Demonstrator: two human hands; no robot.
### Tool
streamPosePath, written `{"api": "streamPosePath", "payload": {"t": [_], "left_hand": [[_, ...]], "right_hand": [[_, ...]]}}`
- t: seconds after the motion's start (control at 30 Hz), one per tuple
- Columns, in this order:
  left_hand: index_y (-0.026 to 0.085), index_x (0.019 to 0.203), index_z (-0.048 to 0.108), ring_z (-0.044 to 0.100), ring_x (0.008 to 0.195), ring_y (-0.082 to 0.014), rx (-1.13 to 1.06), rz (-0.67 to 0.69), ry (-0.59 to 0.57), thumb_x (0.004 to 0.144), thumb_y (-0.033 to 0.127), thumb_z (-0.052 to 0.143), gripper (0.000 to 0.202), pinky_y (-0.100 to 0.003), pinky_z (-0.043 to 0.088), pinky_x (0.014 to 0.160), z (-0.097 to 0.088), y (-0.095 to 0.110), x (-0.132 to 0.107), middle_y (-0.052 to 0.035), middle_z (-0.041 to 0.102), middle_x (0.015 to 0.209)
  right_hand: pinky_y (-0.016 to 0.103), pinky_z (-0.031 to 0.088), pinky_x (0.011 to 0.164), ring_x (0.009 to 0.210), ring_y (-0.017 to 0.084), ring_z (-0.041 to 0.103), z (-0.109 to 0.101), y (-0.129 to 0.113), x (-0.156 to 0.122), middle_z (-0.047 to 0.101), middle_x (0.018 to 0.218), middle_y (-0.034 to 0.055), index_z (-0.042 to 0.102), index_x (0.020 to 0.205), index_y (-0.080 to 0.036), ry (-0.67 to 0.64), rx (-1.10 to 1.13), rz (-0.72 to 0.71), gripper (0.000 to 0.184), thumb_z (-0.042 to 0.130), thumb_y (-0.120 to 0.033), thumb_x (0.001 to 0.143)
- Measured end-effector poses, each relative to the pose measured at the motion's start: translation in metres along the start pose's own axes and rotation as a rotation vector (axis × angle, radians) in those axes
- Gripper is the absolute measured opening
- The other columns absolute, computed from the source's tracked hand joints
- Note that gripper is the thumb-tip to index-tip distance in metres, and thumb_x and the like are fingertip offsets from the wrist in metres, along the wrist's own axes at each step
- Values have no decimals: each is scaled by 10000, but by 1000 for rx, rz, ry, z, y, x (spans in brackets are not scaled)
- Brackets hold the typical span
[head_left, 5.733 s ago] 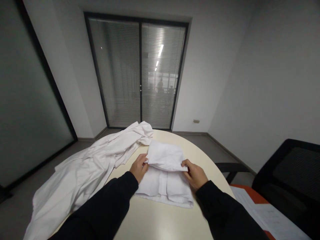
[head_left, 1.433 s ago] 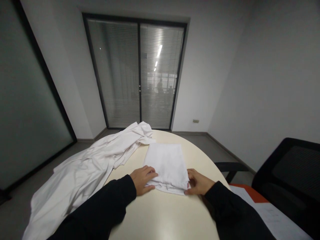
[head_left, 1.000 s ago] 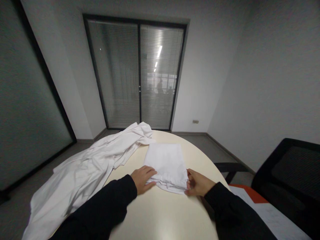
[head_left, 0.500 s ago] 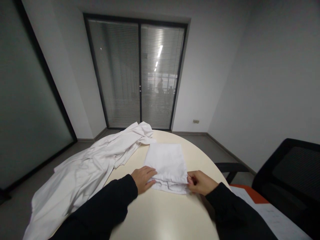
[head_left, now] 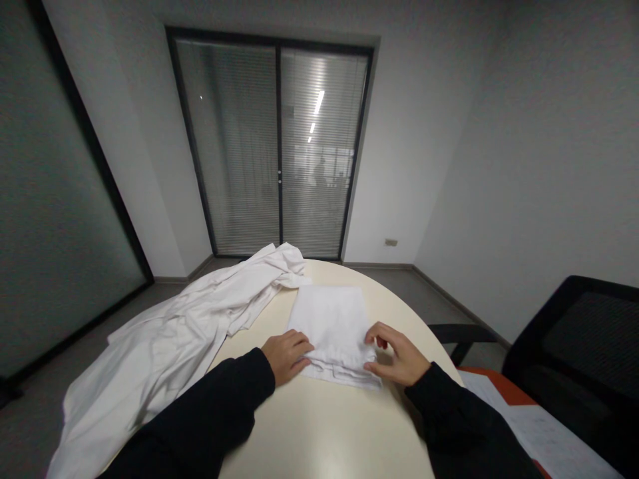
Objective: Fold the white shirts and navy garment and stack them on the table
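A folded white cloth (head_left: 330, 319) lies on the round table, its near edge in uneven layers. On its left near corner rests my left hand (head_left: 287, 356), fingers lying over the edge with the thumb a little apart. At the opposite side is my right hand (head_left: 397, 356), thumb and fingers parted around the right near corner. Its fingertips are at the cloth's edge, and nothing appears pinched between them. A larger crumpled white cloth (head_left: 200, 326) spreads over the table's left side, apart from my left hand.
The cream round table (head_left: 319, 432) curves away ahead of me. To the right stands a black mesh chair (head_left: 584, 346), with papers (head_left: 544, 432) and something orange (head_left: 506, 386) beside the table. Beyond are glass panels with blinds (head_left: 319, 199).
My right hand has let go of the cloth's right edge and opened, shifting slightly up and left. The right near corner now lies flatter. My left hand stays in place.
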State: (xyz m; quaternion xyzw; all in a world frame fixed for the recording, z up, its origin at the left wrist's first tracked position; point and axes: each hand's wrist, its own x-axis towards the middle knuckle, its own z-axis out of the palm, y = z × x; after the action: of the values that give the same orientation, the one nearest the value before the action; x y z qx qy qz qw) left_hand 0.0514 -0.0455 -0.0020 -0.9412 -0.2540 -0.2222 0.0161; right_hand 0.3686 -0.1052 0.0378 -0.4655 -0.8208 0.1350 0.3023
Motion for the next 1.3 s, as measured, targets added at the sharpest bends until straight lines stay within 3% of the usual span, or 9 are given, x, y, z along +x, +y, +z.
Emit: {"api": "streamPosePath", "payload": {"t": [0.07, 0.13, 0.27, 0.4, 0.57, 0.7, 0.83, 1.03, 1.3], "left_hand": [[206, 1053, 611, 593, 911, -216, -25, 15, 38, 893, 339, 526, 224, -348, 522, 786, -2, 1, 0, -65, 641, 999], [204, 1050, 611, 588, 894, -217, -38, 11, 73, 877, 325, 527, 227, -350, 519, 773, -4, 2, 0, -67, 634, 983], [207, 1038, 612, 579, 904, -221, -29, -22, 80, 816, 251, 545, 236, -349, 514, 775, -7, 3, -1, -63, 624, 980], [221, 1023, 605, 574, 916, -222, -3, -71, 7, 779, 236, 573, 247, -323, 509, 724, -9, 4, -1, -53, 614, 973], [231, 1024, 599, 571, 912, -224, 6, -120, -47, 862, 435, 534, 268, -306, 499, 668, -10, 6, -1, -57, 611, 987], [231, 1047, 593, 574, 916, -220, -6, -112, -17, 851, 290, 504, 223, -315, 504, 674, -10, 6, -2, -53, 615, 999], [235, 1042, 587, 563, 930, -226, 19, -76, -16, 735, 205, 570, 309, -317, 504, 694, -9, 5, -2, -49, 611, 998], [205, 896, 562, 562, 829, -199, 134, 10, 6, 840, 230, 481, 102, -299, 486, 666, -12, 5, -1, -52, 601, 920], [194, 862, 534, 542, 904, -209, 99, 215, -72, 794, 230, 527, 78, -316, 467, 740, -15, 9, 0, -74, 606, 999]], "right_hand": [[368, 435, 832, 955, 232, 542, 2, -5, 3, 583, 1061, 96, 599, 1021, -208, 5, -85, -126, 393, 744, -353, 686], [412, 412, 899, 1039, 262, 523, 6, -8, 6, 569, 1135, 111, 615, 1058, -219, -30, -141, -176, 415, 745, -335, 682], [402, 416, 854, 978, 254, 541, 14, -9, 7, 612, 1032, 83, 625, 977, -217, -74, -197, -184, 361, 742, -247, 637], [381, 411, 822, 877, 218, 555, 18, -9, 8, 632, 897, 45, 578, 821, -212, -31, -188, -226, 199, 674, -154, 657], [346, 428, 775, 827, 199, 554, 19, -10, 7, 624, 875, 51, 541, 871, -220, 41, -98, -273, 201, 585, -115, 706], [319, 440, 747, 812, 191, 547, 21, -11, 5, 599, 864, 50, 523, 920, -223, 1, -49, -226, 212, 533, -119, 736], [329, 434, 763, 834, 204, 531, 25, -15, 6, 583, 882, 54, 502, 909, -217, -51, -116, -217, 226, 572, -161, 701], [391, 396, 870, 989, 243, 507, 32, -16, 6, 568, 1088, 92, 513, 881, -210, -56, -192, -262, 310, 592, -121, 594], [386, 394, 845, 966, 243, 500, 26, -15, 4, 563, 1052, 81, 487, 761, -207, -103, -226, -289, 279, 526, -76, 518]]}}
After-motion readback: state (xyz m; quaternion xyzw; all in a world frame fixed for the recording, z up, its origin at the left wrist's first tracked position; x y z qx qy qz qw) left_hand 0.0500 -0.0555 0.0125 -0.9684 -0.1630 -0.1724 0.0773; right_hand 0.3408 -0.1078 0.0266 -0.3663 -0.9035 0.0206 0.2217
